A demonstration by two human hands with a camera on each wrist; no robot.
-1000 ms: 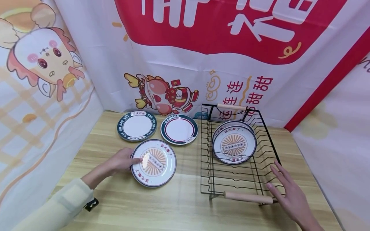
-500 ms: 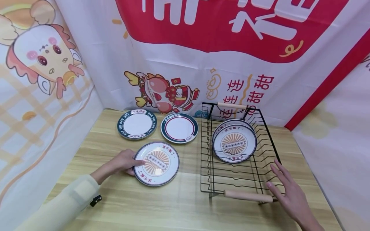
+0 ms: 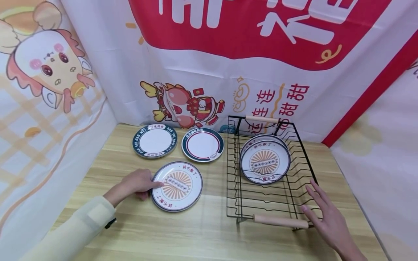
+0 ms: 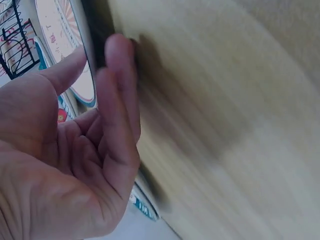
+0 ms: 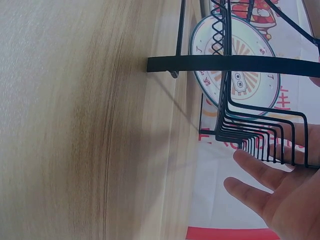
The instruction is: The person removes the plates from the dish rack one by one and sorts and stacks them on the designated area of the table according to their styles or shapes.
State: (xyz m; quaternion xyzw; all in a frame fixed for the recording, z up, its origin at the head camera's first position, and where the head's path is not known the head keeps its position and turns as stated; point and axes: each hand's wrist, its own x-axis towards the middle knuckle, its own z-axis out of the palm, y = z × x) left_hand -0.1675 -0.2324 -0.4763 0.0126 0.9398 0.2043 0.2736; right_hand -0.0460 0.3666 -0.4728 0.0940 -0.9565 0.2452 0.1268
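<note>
The sunburst plate lies flat on the wooden counter, in front of two green-rimmed plates and to the left of the black wire rack. The left hand has it by the near-left rim: the thumb lies over the top edge while the fingers curl toward the underside, a pinching grip seen from the left wrist with the fingertips at the plate's dark edge. How far the fingers reach beneath cannot be told.

To lift it well, the person would want the fingers fully under the rim before raising, since a glazed plate held only by its lip may slip or tip. The plate should then come up on edge and travel over the rack's side wire, not through it.

The right hand rests with straight, spread fingers against the rack's near-right corner, beside the wooden handle, holding nothing. Keeping it there should steady the rack. Two like plates already lean in the far slots, so a free slot nearer the front seems the place.
</note>
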